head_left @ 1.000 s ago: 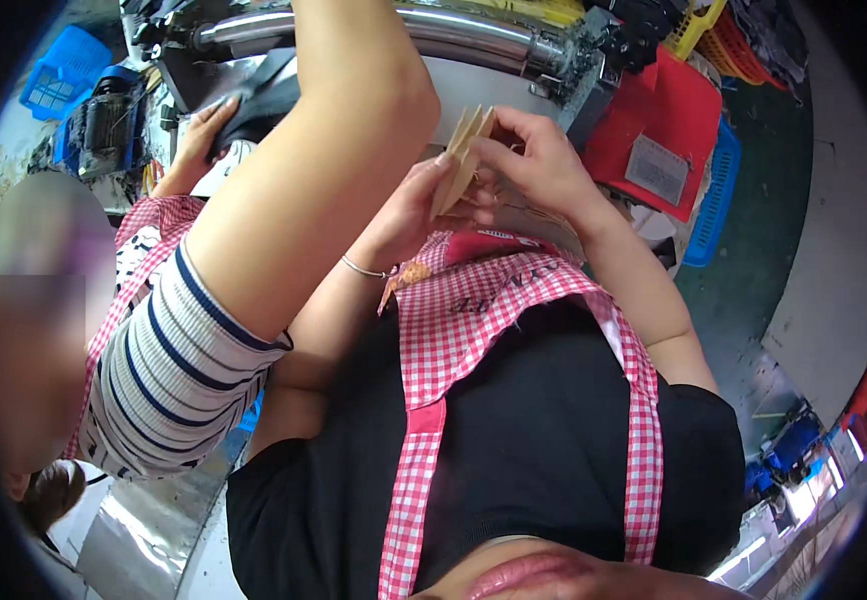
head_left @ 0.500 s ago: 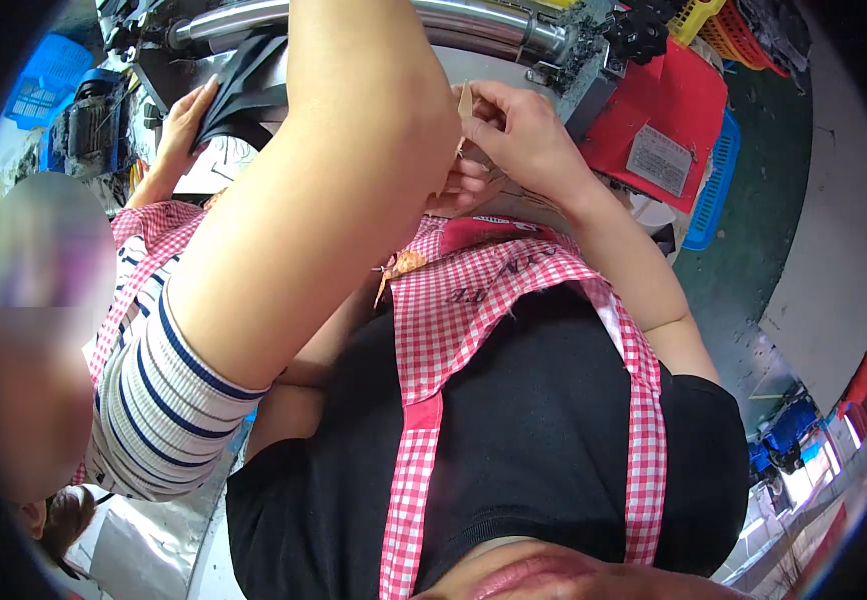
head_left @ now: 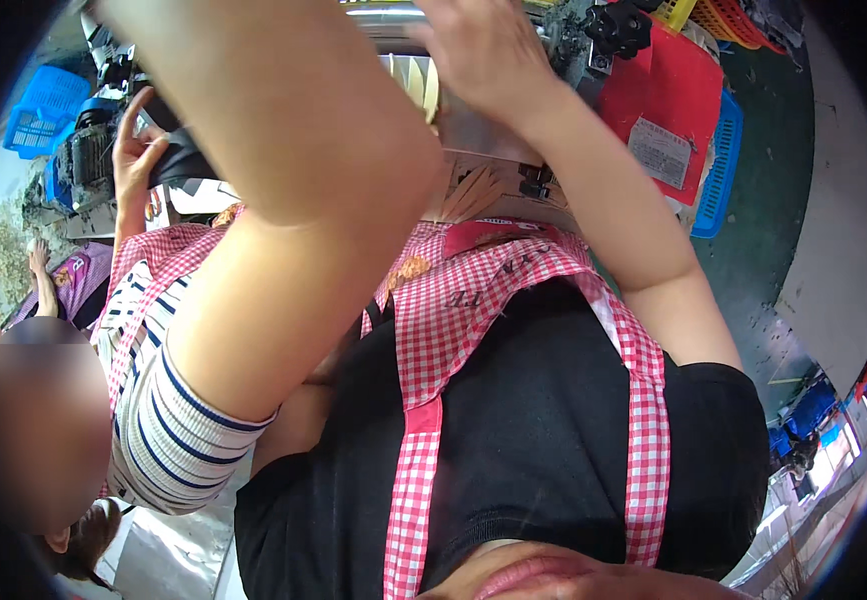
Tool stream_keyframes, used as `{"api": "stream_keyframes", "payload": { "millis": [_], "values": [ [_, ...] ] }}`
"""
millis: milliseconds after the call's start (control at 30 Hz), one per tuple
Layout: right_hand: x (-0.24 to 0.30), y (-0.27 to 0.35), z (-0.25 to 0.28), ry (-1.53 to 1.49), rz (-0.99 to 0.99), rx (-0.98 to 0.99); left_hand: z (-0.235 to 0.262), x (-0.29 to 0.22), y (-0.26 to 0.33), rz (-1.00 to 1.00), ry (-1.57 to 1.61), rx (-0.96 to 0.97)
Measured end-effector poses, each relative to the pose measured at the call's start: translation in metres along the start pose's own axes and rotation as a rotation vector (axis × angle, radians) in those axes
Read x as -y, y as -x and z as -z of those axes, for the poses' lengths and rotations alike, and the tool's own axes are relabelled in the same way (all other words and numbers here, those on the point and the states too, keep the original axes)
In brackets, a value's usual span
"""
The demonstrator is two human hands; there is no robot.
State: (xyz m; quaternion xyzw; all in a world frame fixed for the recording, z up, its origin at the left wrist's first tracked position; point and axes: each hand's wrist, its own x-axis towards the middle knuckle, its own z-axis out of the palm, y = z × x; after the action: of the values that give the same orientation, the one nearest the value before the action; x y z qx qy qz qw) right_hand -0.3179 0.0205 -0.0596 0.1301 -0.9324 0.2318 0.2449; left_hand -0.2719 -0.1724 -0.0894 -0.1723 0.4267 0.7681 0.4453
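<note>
My right hand (head_left: 483,55) is raised at the top of the picture, above the machine bed beside the metal roller (head_left: 383,15). Its fingers are stretched out and blurred, with nothing visible in them. Below it, several pale narrow strips (head_left: 415,82) lie side by side on the machine. A fanned bunch of thin tan strips (head_left: 475,194) rests nearer my apron. My left hand is hidden behind a co-worker's bare arm (head_left: 313,130), which crosses in front of me. The co-worker's other hand (head_left: 136,152) is at a black sheet-like piece (head_left: 181,160) on the left.
A red panel (head_left: 668,110) with a label and a blue plastic basket (head_left: 719,170) stand to the right. By the roller's end is a black knob (head_left: 616,32). Another blue basket (head_left: 45,112) is at far left, near a dark motor-like unit (head_left: 91,150).
My right hand has moved up toward the roller; the tan strip it pinched no longer shows in it. My left fingers have gone out of sight. The co-worker's crossing arm has swung up and left.
</note>
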Motion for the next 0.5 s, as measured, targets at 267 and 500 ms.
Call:
{"api": "stream_keyframes", "payload": {
  "millis": [267, 500],
  "values": [
    [-0.043, -0.086, -0.034, -0.192, -0.398, 1.028, 0.008, -0.048, -0.067, 0.154, 0.062, 0.111],
    [-0.056, -0.067, -0.038, -0.221, -0.443, 0.596, -0.025, -0.055, -0.047, 0.047, -0.039, 0.082]
  ]
}}
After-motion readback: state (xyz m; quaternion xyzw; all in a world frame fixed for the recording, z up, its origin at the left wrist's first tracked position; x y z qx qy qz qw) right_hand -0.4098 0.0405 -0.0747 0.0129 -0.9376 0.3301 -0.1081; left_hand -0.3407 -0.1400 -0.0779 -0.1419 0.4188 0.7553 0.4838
